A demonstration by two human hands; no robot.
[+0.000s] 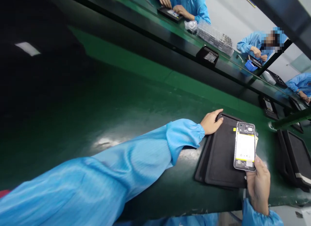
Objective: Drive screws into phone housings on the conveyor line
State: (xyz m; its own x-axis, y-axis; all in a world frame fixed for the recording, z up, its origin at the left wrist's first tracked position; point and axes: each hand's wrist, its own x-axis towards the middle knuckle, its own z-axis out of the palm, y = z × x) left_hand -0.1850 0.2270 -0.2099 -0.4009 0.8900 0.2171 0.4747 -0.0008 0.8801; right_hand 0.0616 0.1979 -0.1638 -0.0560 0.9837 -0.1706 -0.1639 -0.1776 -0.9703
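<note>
My right hand [259, 184] is closed on the lower right edge of a smartphone [245, 146] without its back cover. A large white panel with yellow strips fills the phone's middle, and a camera area shows at its top. The phone is held over a stack of shallow black trays [222, 154], whose upper tray lies slightly askew on the one below. At the far left corner of the upper tray, my left hand [212, 123] grips the rim, thumb on the inner side and index finger stretched along the outside. Its other fingers are largely hidden.
More black trays [295, 154] are stacked at the right on the green table [145, 99]. Across a raised dark ledge, people in blue sleeves [202, 10] work at trays. A clear plastic box [215, 38], a blue bin [250, 65] and a green post [291, 119] stand beyond.
</note>
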